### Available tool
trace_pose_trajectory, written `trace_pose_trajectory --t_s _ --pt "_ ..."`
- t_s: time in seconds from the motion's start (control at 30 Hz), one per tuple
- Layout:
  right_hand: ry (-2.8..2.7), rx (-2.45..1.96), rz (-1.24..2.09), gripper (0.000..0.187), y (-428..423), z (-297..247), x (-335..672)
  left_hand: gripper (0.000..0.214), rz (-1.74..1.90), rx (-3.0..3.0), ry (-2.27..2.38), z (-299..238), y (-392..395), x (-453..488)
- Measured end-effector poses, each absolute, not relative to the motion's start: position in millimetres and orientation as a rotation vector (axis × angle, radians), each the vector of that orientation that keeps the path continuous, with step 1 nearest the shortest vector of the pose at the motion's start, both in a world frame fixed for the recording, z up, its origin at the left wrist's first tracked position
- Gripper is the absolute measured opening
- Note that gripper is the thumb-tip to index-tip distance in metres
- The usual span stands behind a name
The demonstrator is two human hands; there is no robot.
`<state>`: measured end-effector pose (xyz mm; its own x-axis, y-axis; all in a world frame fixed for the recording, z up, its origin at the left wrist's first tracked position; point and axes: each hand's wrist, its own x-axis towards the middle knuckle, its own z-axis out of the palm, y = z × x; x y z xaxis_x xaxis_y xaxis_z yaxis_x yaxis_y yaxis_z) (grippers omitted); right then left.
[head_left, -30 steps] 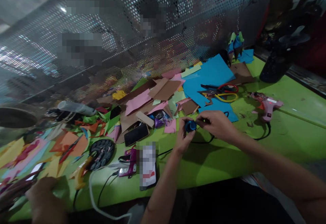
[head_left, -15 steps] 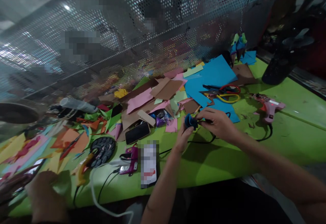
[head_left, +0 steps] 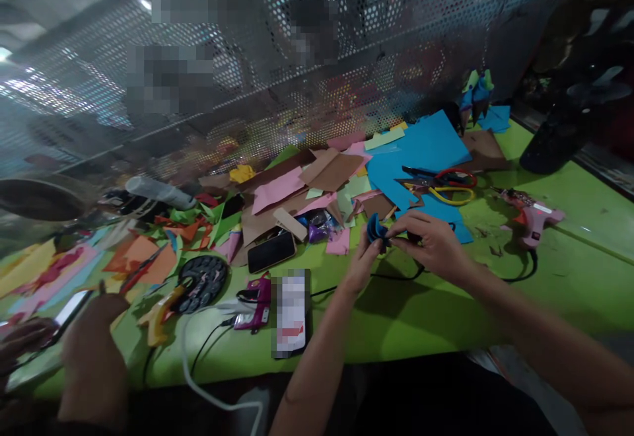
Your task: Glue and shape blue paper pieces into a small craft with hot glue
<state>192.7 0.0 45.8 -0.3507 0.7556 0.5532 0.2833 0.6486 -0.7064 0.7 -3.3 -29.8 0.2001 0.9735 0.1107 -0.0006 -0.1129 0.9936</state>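
Well, just over the shiny bright green counter (head_left: 584, 290), the left hand (head_left: 360, 263) and right hand (head_left: 430, 243) have fingers nearly closed, pinching the little curly blue paper piece (head_left: 375, 226) from two sides, maybe so its curl won't pop loose.

My left hand (head_left: 364, 264) hid part of the blue curl (head_left: 375, 224); left of it, a phone screen (head_left: 291, 314) was blurred.

Paper (head_left: 430, 139), scissors (head_left: 432, 188) and glue gun (head_left: 537, 220) suggest a craft workspace.
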Motion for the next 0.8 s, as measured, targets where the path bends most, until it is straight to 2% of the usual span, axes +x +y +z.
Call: trace_pose_trajectory --t_s 0.37,0.57,0.8 --pt "-1.939 -0.825 0.532 0.009 1.1 37.1 192.5 0.048 0.975 1.601 1.186 -0.8 -10.7 14.0" --pt "-1.982 -0.871 0.395 0.026 1.4 40.9 194.6 0.04 0.965 1.944 1.245 3.7 -11.9 17.2" --pt "-1.96 -0.883 0.445 0.015 8.0 37.4 196.1 0.029 0.914 2.05 1.318 1.9 -10.3 17.6"
